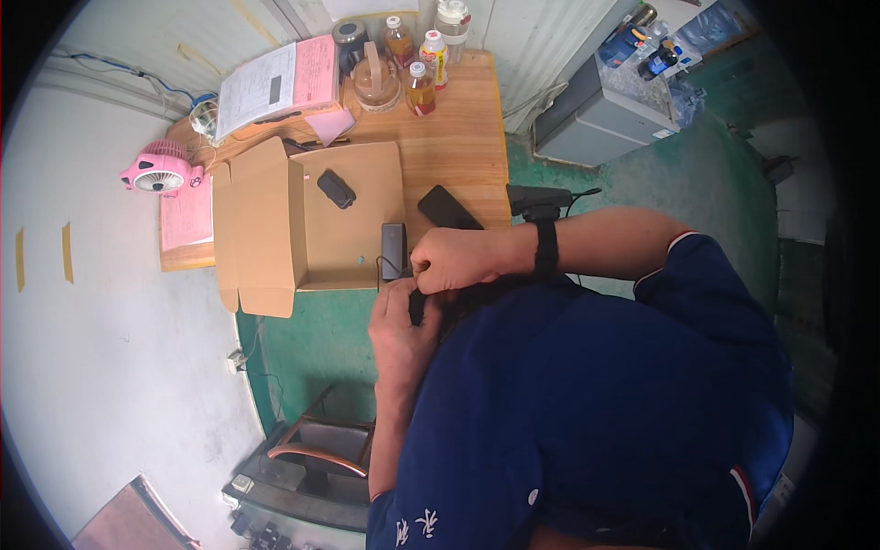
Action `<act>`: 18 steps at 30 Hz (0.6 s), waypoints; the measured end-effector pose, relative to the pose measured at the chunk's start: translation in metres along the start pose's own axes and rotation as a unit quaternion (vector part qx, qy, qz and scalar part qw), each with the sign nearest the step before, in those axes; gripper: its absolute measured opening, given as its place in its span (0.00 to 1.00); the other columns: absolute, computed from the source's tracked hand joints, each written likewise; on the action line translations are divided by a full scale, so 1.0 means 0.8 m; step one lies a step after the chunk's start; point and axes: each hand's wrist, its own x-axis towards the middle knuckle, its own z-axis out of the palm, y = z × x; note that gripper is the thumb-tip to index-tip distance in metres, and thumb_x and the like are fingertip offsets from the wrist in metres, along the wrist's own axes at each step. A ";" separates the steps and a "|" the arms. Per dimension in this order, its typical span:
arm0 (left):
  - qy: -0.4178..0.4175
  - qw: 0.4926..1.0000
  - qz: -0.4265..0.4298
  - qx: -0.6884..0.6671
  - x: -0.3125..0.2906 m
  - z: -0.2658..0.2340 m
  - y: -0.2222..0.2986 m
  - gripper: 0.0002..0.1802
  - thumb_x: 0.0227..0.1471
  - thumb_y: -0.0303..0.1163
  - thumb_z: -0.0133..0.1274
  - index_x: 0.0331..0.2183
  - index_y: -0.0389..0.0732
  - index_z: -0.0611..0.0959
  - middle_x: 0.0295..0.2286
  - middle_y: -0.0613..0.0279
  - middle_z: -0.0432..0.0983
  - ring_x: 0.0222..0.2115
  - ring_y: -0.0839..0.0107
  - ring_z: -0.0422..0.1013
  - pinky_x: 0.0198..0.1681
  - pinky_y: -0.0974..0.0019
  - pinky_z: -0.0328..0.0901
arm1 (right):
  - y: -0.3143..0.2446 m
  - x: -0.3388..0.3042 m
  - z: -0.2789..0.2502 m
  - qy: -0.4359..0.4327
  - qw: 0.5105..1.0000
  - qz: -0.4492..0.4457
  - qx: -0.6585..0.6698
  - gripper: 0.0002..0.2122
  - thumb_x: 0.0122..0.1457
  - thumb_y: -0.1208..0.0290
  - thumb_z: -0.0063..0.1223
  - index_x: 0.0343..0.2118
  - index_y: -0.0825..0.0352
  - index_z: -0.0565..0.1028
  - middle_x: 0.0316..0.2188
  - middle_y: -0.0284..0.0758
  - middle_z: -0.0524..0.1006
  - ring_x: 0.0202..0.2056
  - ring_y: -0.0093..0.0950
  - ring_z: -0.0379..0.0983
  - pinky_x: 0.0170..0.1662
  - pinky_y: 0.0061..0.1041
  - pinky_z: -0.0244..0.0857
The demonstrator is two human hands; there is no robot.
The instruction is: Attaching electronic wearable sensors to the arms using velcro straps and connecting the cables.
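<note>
- Near the lower right corner of the surface (458, 137), in the head view, two bare hands meet around one small black piece (417, 309), partly hidden.
- The left hand (401, 337) has its fingers closed on that piece. The right hand (456, 258) has its fingers curled shut just beside it; what they may grip cannot be told.
- One black strap (547, 246) circles the right wrist.
- Just beside the hands, a smooth, dark grey slab (393, 246), rectangular with rounded corners, stands out against the cardboard; a thin dark cord (379, 265) loops by it.
- One flat, glossy black phone (444, 207) lies toward the right edge.
- Over the lower edge reaches one open box (371, 170) of matte brown cardboard, its creased flaps spread left; one rounded black item (336, 188) lies inside.
- The surface itself has a striped wood grain.
- Along the back edge: two amber bottles (421, 90), one yellow-and-white bottle (434, 57), one clear tumbler (453, 26), one dark lidded cup (349, 41), one rounded glass pot (378, 87).
- At the left edge: one pink plastic fan (159, 174), round-grilled.
</note>
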 end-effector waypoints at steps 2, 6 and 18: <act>0.004 1.000 0.004 0.005 0.001 0.003 -0.002 0.15 0.48 0.24 0.64 0.39 0.34 0.80 0.37 0.47 0.80 0.38 0.49 0.77 0.42 0.53 0.72 | -0.008 -0.003 -0.001 0.013 0.998 -0.015 -0.063 0.09 0.55 0.71 0.55 0.32 0.72 0.79 0.24 0.40 0.80 0.24 0.29 0.77 0.25 0.31 0.69; 0.007 1.000 -0.015 0.021 0.000 0.007 -0.003 0.15 0.47 0.24 0.65 0.39 0.34 0.80 0.37 0.47 0.80 0.38 0.49 0.78 0.41 0.53 0.73 | 0.017 0.020 0.000 0.050 0.977 -0.116 -0.171 0.09 0.54 0.70 0.57 0.30 0.72 0.78 0.25 0.43 0.80 0.26 0.34 0.77 0.29 0.33 0.70; 0.006 1.000 0.008 0.020 0.007 0.013 -0.008 0.15 0.46 0.22 0.64 0.38 0.34 0.79 0.38 0.46 0.80 0.39 0.48 0.78 0.42 0.54 0.73 | 0.012 0.020 -0.004 0.036 0.990 -0.119 -0.071 0.07 0.53 0.77 0.57 0.34 0.70 0.72 0.28 0.37 0.77 0.29 0.26 0.72 0.31 0.31 0.67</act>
